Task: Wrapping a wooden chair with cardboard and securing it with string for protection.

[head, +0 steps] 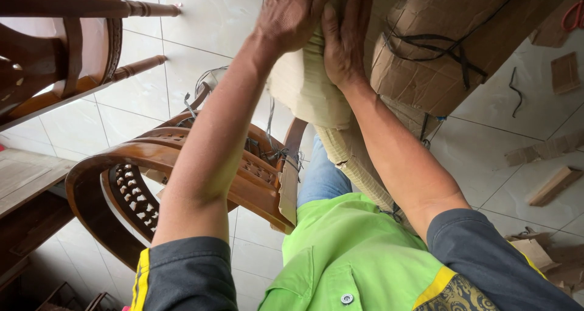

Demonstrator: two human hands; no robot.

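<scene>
Both arms reach forward over a beige corrugated paper wrapping [307,89] that covers part of a piece of furniture. My left hand [291,12] presses its knuckles on the top of the wrapping with curled fingers. My right hand [345,34] lies flat against the same wrapping, fingers spread upward beside the left hand. Below them the wrapping runs down along a wooden piece [348,156] toward my lap.
A carved wooden chair [152,159] stands at my left knee with loose string on it. Another chair [55,37] lies at top left. A cardboard-wrapped bundle [438,49] tied with black strap sits to the right. Cardboard scraps [553,186] litter the white tile floor.
</scene>
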